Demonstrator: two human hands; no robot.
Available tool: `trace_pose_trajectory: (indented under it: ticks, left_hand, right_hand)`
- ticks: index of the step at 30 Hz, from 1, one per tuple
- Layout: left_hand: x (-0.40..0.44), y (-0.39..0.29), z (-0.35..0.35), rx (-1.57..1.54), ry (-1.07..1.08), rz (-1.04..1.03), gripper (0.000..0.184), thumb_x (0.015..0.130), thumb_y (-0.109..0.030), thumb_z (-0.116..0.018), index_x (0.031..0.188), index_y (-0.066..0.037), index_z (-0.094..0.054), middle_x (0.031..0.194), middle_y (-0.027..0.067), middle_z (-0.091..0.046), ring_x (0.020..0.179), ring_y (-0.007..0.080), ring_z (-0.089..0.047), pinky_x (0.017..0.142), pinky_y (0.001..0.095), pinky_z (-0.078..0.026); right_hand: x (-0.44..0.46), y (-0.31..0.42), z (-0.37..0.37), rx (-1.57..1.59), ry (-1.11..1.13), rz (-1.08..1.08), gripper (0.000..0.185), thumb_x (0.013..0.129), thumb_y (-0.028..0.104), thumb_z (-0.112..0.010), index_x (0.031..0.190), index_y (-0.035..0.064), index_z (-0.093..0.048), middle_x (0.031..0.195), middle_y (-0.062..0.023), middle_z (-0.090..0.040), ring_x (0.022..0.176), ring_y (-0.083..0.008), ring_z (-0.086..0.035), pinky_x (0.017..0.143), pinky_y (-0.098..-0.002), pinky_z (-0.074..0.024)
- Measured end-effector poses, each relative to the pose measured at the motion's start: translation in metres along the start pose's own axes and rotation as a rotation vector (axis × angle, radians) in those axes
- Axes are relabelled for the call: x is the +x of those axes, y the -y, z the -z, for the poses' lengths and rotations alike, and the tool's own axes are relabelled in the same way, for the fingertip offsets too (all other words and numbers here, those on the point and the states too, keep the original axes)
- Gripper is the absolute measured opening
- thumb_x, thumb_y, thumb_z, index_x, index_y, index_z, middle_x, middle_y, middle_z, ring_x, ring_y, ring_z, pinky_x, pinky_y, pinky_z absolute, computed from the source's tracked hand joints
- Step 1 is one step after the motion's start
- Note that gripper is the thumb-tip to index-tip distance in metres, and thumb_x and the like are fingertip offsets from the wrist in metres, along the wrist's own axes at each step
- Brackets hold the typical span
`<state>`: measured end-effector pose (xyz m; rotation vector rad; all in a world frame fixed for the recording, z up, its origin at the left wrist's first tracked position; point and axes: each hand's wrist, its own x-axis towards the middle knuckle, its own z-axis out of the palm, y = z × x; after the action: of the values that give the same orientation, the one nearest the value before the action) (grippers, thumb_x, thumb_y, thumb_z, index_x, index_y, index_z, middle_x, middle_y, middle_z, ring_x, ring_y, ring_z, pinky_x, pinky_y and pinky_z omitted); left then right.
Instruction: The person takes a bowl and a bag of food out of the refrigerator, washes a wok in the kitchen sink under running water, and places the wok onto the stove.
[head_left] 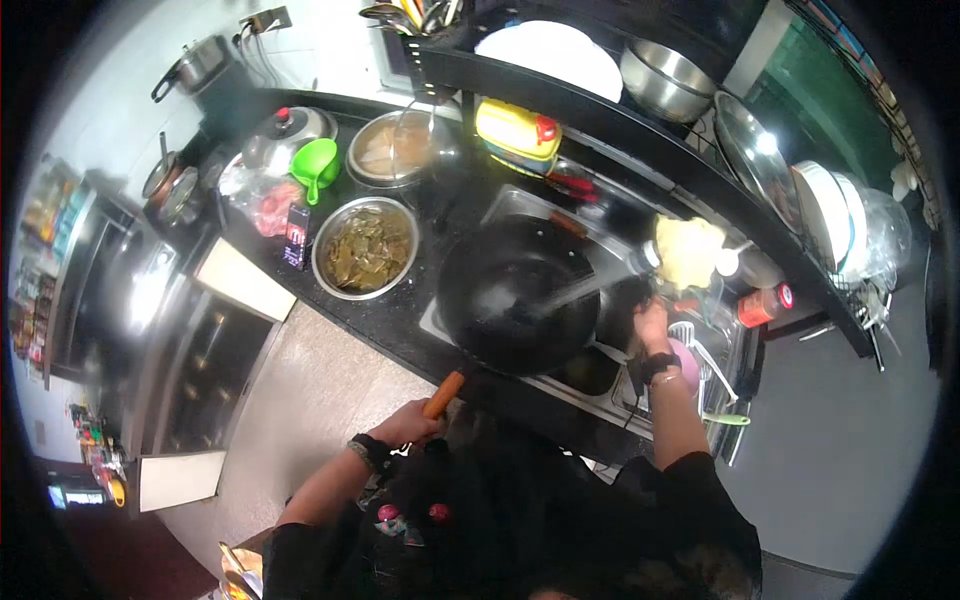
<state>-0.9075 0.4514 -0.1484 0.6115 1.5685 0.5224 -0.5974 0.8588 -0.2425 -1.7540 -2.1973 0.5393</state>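
Observation:
My left hand [405, 424] is closed around the orange wooden handle [444, 393] of a black wok [490, 320]. The wok lies tilted over the sink area, its short wooden side grip [568, 223] on the far side. A pale grey streak [585, 288], seemingly a faucet spout or its water, reaches over the wok from the right. By the base of that streak, my right hand [651, 325] has its fingers curled; whatever is in them is hidden. A black band circles each wrist. Right beside that hand are a pink bowl [684, 366] and white utensils [712, 358].
Left of the wok stands a steel bowl of wet leaves [365, 248], with a steel pot [390, 148] behind. A green ladle-like scoop [315, 168] and a black box [296, 237] lie farther left. A black shelf [620, 135] with bowls overhangs the counter. A red-lidded jar [762, 306] stands right.

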Motion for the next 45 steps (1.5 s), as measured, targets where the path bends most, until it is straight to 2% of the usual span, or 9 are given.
trace_pose_trajectory:
  ticks: [8, 13, 14, 15, 26, 32, 34, 39, 45]
  left_hand:
    - [0.01, 0.018, -0.002, -0.058, -0.041, -0.064, 0.019, 0.078, -0.013, -0.062, 0.094, -0.005, -0.055, 0.067, 0.0, -0.054, 0.049, 0.0096, -0.049, 0.044, 0.0255, -0.039]
    - [0.005, 0.011, 0.003, 0.003, -0.045, 0.003, 0.023, 0.077, -0.013, -0.061, 0.098, -0.005, -0.055, 0.067, -0.0001, -0.054, 0.052, 0.0105, -0.052, 0.046, 0.0248, -0.042]
    - [0.002, 0.008, 0.002, -0.056, -0.02, -0.041, 0.024, 0.081, -0.022, -0.064, 0.096, -0.005, -0.057, 0.062, 0.0001, -0.051, 0.051, 0.011, -0.051, 0.045, 0.0272, -0.04]
    - [0.005, 0.014, 0.004, -0.057, -0.003, -0.055, 0.024, 0.081, -0.021, -0.064, 0.097, -0.005, -0.057, 0.062, -0.0006, -0.051, 0.051, 0.0104, -0.051, 0.045, 0.0262, -0.04]
    - [0.021, 0.035, 0.01, -0.067, -0.022, -0.078, 0.023, 0.074, -0.013, -0.066, 0.093, -0.005, -0.056, 0.061, 0.0006, -0.053, 0.051, 0.0116, -0.052, 0.044, 0.0278, -0.042]
    - [0.022, 0.037, 0.011, -0.066, 0.005, -0.112, 0.023, 0.075, -0.013, -0.065, 0.094, -0.004, -0.055, 0.063, 0.0015, -0.053, 0.053, 0.0113, -0.052, 0.045, 0.0274, -0.042]
    - [0.021, 0.033, 0.012, -0.02, 0.003, -0.083, 0.023, 0.076, -0.014, -0.065, 0.095, -0.004, -0.055, 0.063, 0.0012, -0.053, 0.053, 0.0108, -0.052, 0.045, 0.0268, -0.041]
    - [0.021, 0.034, 0.012, -0.075, 0.032, -0.095, 0.025, 0.076, -0.016, -0.066, 0.096, -0.004, -0.056, 0.064, 0.0008, -0.053, 0.054, 0.01, -0.051, 0.046, 0.0258, -0.041]
    - [0.023, 0.038, 0.015, -0.081, 0.022, -0.103, 0.028, 0.077, -0.018, -0.067, 0.098, -0.004, -0.055, 0.063, 0.0003, -0.052, 0.051, 0.0097, -0.05, 0.045, 0.0261, -0.04]
  right_hand:
    - [0.001, -0.008, -0.004, -0.054, -0.083, 0.103, 0.055, 0.08, 0.012, -0.059, 0.127, -0.0104, -0.043, 0.111, -0.0329, -0.057, 0.107, -0.0435, -0.056, 0.095, -0.0432, -0.0451]
    - [0.013, -0.022, -0.01, -0.083, 0.032, 0.131, 0.049, 0.08, 0.013, -0.059, 0.123, -0.0068, -0.047, 0.114, -0.0323, -0.056, 0.107, -0.0448, -0.054, 0.093, -0.0459, -0.044]
    - [0.024, -0.042, -0.024, -0.122, 0.05, 0.159, 0.048, 0.08, 0.013, -0.06, 0.122, -0.0064, -0.048, 0.113, -0.0321, -0.056, 0.107, -0.0451, -0.053, 0.092, -0.0464, -0.0439]
    - [0.031, -0.066, -0.046, -0.16, -0.098, 0.218, 0.045, 0.08, 0.012, -0.059, 0.119, -0.0064, -0.049, 0.11, -0.0316, -0.058, 0.105, -0.0453, -0.054, 0.09, -0.0471, -0.0445]
    - [0.017, -0.033, -0.014, -0.078, 0.009, 0.081, 0.039, 0.077, 0.011, -0.062, 0.109, -0.0078, -0.054, 0.103, -0.0335, -0.059, 0.102, -0.0462, -0.055, 0.087, -0.0484, -0.0445]
    - [0.007, -0.022, -0.008, -0.081, -0.072, 0.105, 0.049, 0.077, 0.011, -0.06, 0.12, -0.0084, -0.051, 0.098, -0.0337, -0.061, 0.098, -0.0456, -0.058, 0.087, -0.047, -0.0467]
    - [0.0, -0.014, -0.004, 0.036, -0.101, 0.106, 0.035, 0.079, 0.01, -0.062, 0.107, -0.008, -0.055, 0.099, -0.0319, -0.061, 0.1, -0.0475, -0.056, 0.086, -0.0485, -0.0457]
    - [-0.009, -0.001, 0.01, -0.036, -0.009, 0.062, 0.049, 0.078, 0.011, -0.061, 0.122, -0.0092, -0.049, 0.114, -0.0344, -0.055, 0.106, -0.0469, -0.054, 0.09, -0.0467, -0.0445]
    - [0.005, -0.025, -0.011, 0.006, -0.054, 0.09, 0.056, 0.078, 0.014, -0.061, 0.126, -0.0094, -0.045, 0.107, -0.0338, -0.059, 0.105, -0.0443, -0.057, 0.091, -0.0443, -0.0455]
